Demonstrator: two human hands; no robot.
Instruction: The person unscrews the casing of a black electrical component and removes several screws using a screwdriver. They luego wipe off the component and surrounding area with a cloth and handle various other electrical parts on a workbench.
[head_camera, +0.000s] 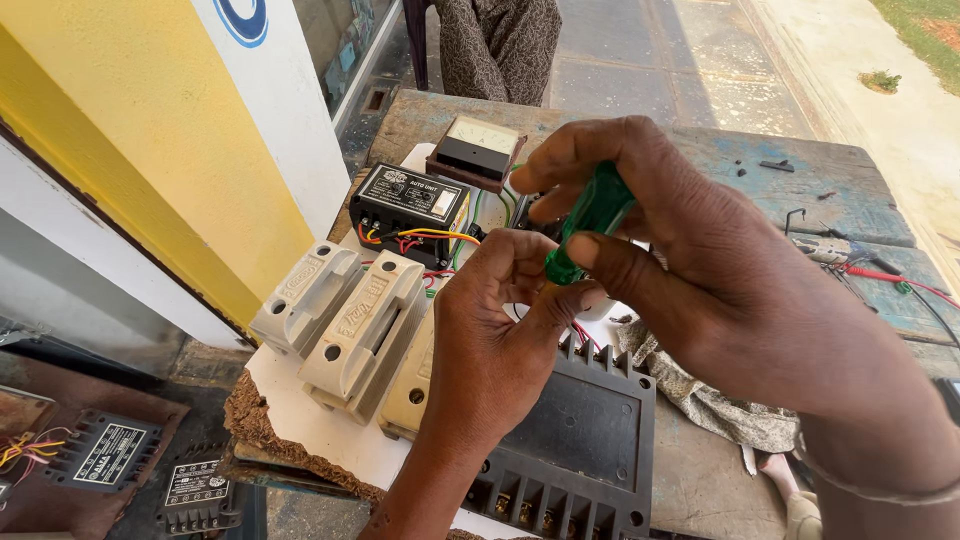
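Above the black ribbed plastic terminal block (580, 440), the right hand (700, 260) pinched a translucent green-handled screwdriver (590, 220) while the left hand (500, 320), fingers curled, steadied its hidden tip, mid screw-driving that called for steady turning.

Right hand (700, 260) gripping green screwdriver handle (590, 220), left hand (500, 320) beneath.

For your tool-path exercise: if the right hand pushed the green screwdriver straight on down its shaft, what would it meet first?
Probably the left hand, whose fingers close around the shaft below the green screwdriver held by the right hand; depth is unclear.
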